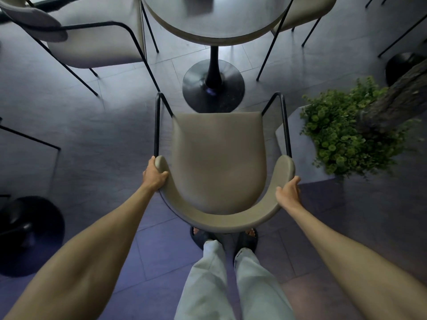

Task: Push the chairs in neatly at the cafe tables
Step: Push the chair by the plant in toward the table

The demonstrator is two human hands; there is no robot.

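A beige padded chair (pixel 219 158) with a curved backrest and thin black metal arms stands right in front of me, facing a round dark cafe table (pixel 215 21). Its seat front is just short of the table's black pedestal base (pixel 213 86) and is not under the tabletop. My left hand (pixel 154 175) grips the left end of the backrest. My right hand (pixel 288 192) grips the right end of the same backrest. My legs and sandalled feet are directly behind the chair.
Another beige chair (pixel 92 38) stands at the table's left, and a third (pixel 307 12) at its right. A grey planter with a green bush (pixel 342 135) and a tree trunk sits close to the chair's right arm. Black pedestal bases (pixel 30 234) lie at the left and far right.
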